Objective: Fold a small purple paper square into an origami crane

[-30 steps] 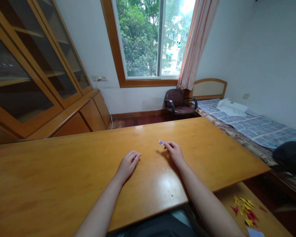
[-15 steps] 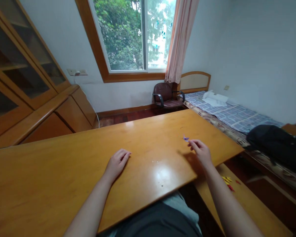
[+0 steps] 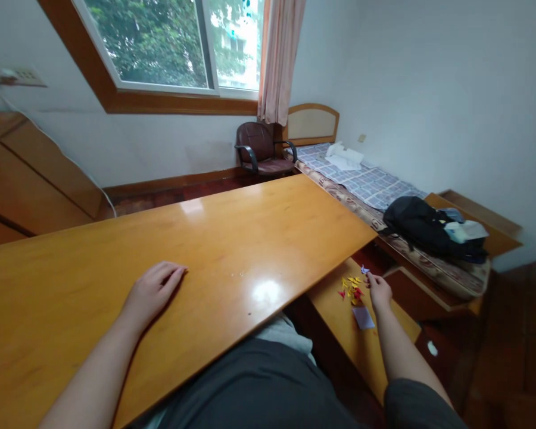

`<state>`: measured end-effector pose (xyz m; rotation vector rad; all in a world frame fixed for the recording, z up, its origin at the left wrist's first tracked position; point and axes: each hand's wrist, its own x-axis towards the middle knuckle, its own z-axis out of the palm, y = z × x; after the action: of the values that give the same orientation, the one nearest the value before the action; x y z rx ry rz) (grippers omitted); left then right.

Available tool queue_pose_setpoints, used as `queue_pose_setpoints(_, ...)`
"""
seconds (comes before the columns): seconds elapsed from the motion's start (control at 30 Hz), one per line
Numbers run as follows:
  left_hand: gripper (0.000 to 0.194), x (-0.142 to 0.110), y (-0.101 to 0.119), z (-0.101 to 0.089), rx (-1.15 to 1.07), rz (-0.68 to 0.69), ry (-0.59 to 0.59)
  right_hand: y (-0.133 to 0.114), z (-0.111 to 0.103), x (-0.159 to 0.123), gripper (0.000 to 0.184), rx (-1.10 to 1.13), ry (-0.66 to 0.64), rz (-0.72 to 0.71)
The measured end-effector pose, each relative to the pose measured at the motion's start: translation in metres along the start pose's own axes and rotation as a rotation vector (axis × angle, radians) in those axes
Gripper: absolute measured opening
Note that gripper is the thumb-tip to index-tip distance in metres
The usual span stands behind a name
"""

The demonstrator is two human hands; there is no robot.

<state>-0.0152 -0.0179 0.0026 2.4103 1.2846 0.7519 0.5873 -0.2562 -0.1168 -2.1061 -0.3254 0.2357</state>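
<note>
Out to the right, my right hand [image 3: 379,292] pinches a small purple paper crane [image 3: 365,270] above the lower side table [image 3: 339,325]. Just left of that hand, several yellow paper cranes [image 3: 351,281] lie grouped with a few red paper cranes [image 3: 358,294]. A square of purple paper [image 3: 363,317] lies nearer me on the same surface. My left hand [image 3: 155,292] rests on the big wooden table [image 3: 232,238], its fingers loosely curled together with nothing seen in them.
The big table's right edge overhangs the side table's level. Beyond are a maroon armchair [image 3: 259,146] and a bed [image 3: 357,179] holding a black backpack [image 3: 415,220]. An open drawer-like wooden box [image 3: 415,289] sits below the bed. A white scrap [image 3: 432,348] lies on the floor.
My right hand has carried the purple crane from over the big table to over the side table. The view has turned right, bringing the purple paper into sight. My left hand stays on the table.
</note>
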Motion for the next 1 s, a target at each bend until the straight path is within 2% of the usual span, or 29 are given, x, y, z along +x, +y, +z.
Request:
queue_pose_setpoints(0.2, 0.044, 0.001, 0.001, 0.0, 0.034, 0.021, 0.012, 0.03, 0.009, 0.008, 0.036, -0.146, -0.113, 0.086)
queue_pose_setpoints(0.37, 0.045, 0.0, -0.004, 0.001, 0.039, 0.031, 0.008, 0.064, -0.003, -0.006, 0.028, -0.423, -0.182, 0.135)
queue_pose_setpoints(0.53, 0.045, 0.0, -0.005, 0.002, 0.034, 0.032, 0.005, 0.101, -0.016, -0.044, 0.046, -0.613, -0.234, 0.032)
queue_pose_setpoints(0.63, 0.045, 0.0, -0.005, 0.002, 0.03, 0.032, 0.003, 0.121, -0.019, -0.06, 0.067, -0.711, -0.249, 0.041)
queue_pose_setpoints(0.7, 0.045, 0.0, -0.006, 0.002, 0.03, 0.027, 0.002, 0.131, -0.02, -0.063, 0.075, -0.857, -0.29, 0.062)
queue_pose_setpoints(0.83, 0.042, 0.0, -0.006, 0.001, 0.04, 0.016, -0.017, 0.139, -0.021, -0.056, 0.078, -0.957, -0.313, 0.145)
queue_pose_setpoints(1.0, 0.043, 0.0, -0.004, 0.0, 0.04, -0.001, -0.022, 0.132, -0.018, -0.041, 0.061, -0.928, -0.262, 0.187)
